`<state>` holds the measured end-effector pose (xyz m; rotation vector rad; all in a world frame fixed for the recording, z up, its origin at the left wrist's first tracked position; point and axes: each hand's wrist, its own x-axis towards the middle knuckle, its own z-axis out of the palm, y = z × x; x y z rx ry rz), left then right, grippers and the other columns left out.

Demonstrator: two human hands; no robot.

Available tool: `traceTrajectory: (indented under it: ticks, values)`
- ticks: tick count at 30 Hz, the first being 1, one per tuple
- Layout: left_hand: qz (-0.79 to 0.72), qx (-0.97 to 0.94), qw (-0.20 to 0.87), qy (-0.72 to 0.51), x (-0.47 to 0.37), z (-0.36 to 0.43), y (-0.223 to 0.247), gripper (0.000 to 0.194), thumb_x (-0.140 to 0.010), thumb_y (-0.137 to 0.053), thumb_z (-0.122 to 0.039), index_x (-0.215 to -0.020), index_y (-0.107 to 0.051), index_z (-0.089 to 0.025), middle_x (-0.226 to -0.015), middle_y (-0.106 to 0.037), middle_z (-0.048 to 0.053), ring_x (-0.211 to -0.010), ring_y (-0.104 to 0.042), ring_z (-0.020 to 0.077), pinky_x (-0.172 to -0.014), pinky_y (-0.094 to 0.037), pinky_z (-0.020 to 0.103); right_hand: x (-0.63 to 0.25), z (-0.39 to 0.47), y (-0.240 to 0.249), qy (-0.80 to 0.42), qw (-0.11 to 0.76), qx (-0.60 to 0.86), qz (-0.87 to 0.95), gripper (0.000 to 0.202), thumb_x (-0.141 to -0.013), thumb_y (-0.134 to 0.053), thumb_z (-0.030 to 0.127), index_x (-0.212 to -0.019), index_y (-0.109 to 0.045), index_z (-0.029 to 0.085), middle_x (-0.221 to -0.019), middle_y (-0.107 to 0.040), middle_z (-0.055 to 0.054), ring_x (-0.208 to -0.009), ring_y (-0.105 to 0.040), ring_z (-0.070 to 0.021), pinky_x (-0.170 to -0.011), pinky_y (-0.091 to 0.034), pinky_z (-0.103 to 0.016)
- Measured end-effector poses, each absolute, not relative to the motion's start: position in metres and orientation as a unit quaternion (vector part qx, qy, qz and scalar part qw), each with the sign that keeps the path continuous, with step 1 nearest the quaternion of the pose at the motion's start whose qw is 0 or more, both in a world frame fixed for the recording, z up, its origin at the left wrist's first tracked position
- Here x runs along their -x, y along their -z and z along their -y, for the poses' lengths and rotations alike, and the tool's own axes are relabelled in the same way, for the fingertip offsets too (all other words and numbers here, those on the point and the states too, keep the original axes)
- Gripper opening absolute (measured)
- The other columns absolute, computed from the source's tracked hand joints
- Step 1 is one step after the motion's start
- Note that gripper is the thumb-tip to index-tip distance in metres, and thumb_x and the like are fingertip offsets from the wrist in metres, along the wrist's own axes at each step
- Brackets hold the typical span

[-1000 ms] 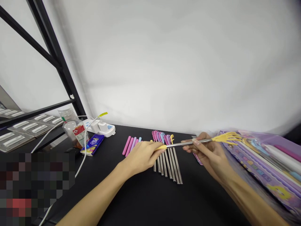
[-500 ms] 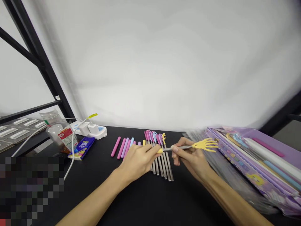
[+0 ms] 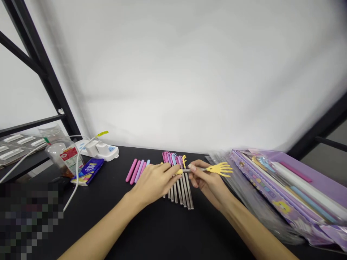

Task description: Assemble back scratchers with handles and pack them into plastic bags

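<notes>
A back scratcher [image 3: 219, 168] with a yellow hand-shaped head and a metal rod lies level between my two hands. My right hand [image 3: 207, 182] is closed on its metal rod, the yellow head pointing right. My left hand [image 3: 155, 180] is closed around the yellow handle [image 3: 179, 172], which is mostly hidden by my fingers. Below and behind my hands, several back scratchers [image 3: 177, 193] with bare metal rods and pink, purple, blue and yellow heads lie in a row on the black table. Several loose coloured handles [image 3: 135, 171] lie beside my left hand, some of them covered by it.
On the right, a purple box [image 3: 271, 189] holds more long items, with clear plastic bags [image 3: 252, 206] along its side. To the left are a white power strip [image 3: 111, 153] with cables, a blue packet [image 3: 90, 171] and a clear plastic jar [image 3: 61, 151]. A white wall stands behind.
My hands have come a little closer together, and less metal rod shows between them. The view has shifted slightly, so most things sit further left.
</notes>
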<state>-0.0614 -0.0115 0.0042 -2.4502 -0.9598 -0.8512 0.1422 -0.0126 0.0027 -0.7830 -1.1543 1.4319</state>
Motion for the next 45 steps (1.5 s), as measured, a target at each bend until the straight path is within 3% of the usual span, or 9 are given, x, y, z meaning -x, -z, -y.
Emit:
traceTrajectory:
  ticks: [11,19,25,28,33,36,39,42,45]
  values:
    - [0.305,0.856,0.249,0.335,0.064,0.006,0.005,0.020,-0.099,-0.042,-0.021,-0.100,-0.061,-0.013,-0.074,-0.064,0.003,-0.065,-0.060,0.0142,-0.059,-0.046,0.026,-0.141,0.015,0.005,-0.589,0.578,0.364,0.433,0.026,-0.065,-0.085,0.033,-0.073,-0.067,0.015,-0.065,-0.069,-0.002,-0.057,-0.062,-0.0108,-0.054,-0.050,-0.021]
    - [0.339,0.884,0.202,0.249,0.055,0.007,-0.003,0.021,-0.099,-0.044,-0.027,-0.094,-0.061,-0.017,-0.069,-0.061,-0.001,-0.058,-0.056,0.0128,-0.054,-0.037,0.025,-0.135,0.012,0.002,-0.585,0.547,0.373,0.469,0.029,-0.062,-0.087,0.033,-0.073,-0.068,0.014,-0.064,-0.067,-0.002,-0.055,-0.061,-0.0114,-0.050,-0.048,-0.022]
    - [0.340,0.883,0.233,0.226,0.081,0.002,-0.020,0.023,-0.100,-0.042,-0.025,-0.102,-0.064,-0.018,-0.068,-0.058,-0.001,-0.059,-0.051,0.0121,-0.052,-0.031,0.025,-0.166,0.011,-0.018,-0.595,0.371,0.356,0.618,0.038,-0.081,-0.071,0.041,-0.111,-0.068,0.019,-0.102,-0.071,-0.010,-0.089,-0.068,-0.0226,-0.075,-0.056,-0.036]
    - [0.340,0.878,0.257,0.218,0.082,0.001,-0.020,0.020,-0.098,-0.045,-0.021,-0.106,-0.062,-0.017,-0.071,-0.059,0.000,-0.063,-0.052,0.0133,-0.054,-0.034,0.025,-0.174,0.008,-0.028,-0.376,0.334,0.422,0.754,0.039,-0.081,-0.069,0.044,-0.114,-0.066,0.025,-0.116,-0.069,-0.009,-0.104,-0.064,-0.0284,-0.088,-0.052,-0.044]
    - [0.348,0.874,0.279,0.193,0.072,0.003,-0.016,0.013,-0.096,-0.048,-0.017,-0.100,-0.061,-0.016,-0.071,-0.058,0.000,-0.064,-0.054,0.0150,-0.053,-0.035,0.027,-0.157,0.004,-0.029,0.128,0.260,0.433,0.854,0.023,-0.088,-0.059,0.036,-0.104,-0.068,0.022,-0.107,-0.071,-0.011,-0.109,-0.058,-0.0336,-0.091,-0.041,-0.048]
    - [0.343,0.882,0.263,0.186,0.077,0.003,-0.018,0.012,-0.094,-0.051,-0.015,-0.101,-0.061,-0.017,-0.074,-0.061,0.000,-0.066,-0.056,0.0150,-0.056,-0.038,0.027,-0.145,0.008,-0.026,0.173,0.167,0.430,0.870,0.023,-0.095,-0.044,0.024,-0.092,-0.066,0.020,-0.083,-0.070,-0.008,-0.084,-0.062,-0.0253,-0.075,-0.041,-0.037]
    - [0.347,0.888,0.233,0.189,0.097,-0.003,-0.024,0.014,-0.096,-0.050,-0.021,-0.101,-0.063,-0.019,-0.074,-0.063,0.000,-0.067,-0.058,0.0137,-0.058,-0.038,0.026,-0.154,0.006,-0.028,0.141,0.123,0.469,0.863,0.029,-0.097,-0.040,0.034,-0.082,-0.062,0.021,-0.069,-0.064,-0.004,-0.063,-0.057,-0.0191,-0.060,-0.033,-0.032]
    - [0.385,0.868,0.225,0.218,0.117,-0.011,-0.032,0.020,-0.098,-0.048,-0.028,-0.099,-0.066,-0.020,-0.074,-0.065,0.001,-0.068,-0.060,0.0129,-0.056,-0.035,0.023,-0.173,-0.004,-0.031,0.169,0.119,0.498,0.842,0.044,-0.095,-0.042,0.051,-0.066,-0.058,0.022,-0.063,-0.061,-0.005,-0.064,-0.056,-0.0206,-0.062,-0.031,-0.032]
    - [0.403,0.863,0.227,0.205,0.116,-0.010,-0.033,0.023,-0.098,-0.047,-0.030,-0.097,-0.067,-0.020,-0.072,-0.064,0.001,-0.066,-0.060,0.0135,-0.052,-0.030,0.023,-0.173,-0.008,-0.028,0.223,0.131,0.465,0.847,0.037,-0.094,-0.045,0.044,-0.071,-0.062,0.020,-0.073,-0.067,-0.009,-0.085,-0.060,-0.0274,-0.072,-0.034,-0.035]
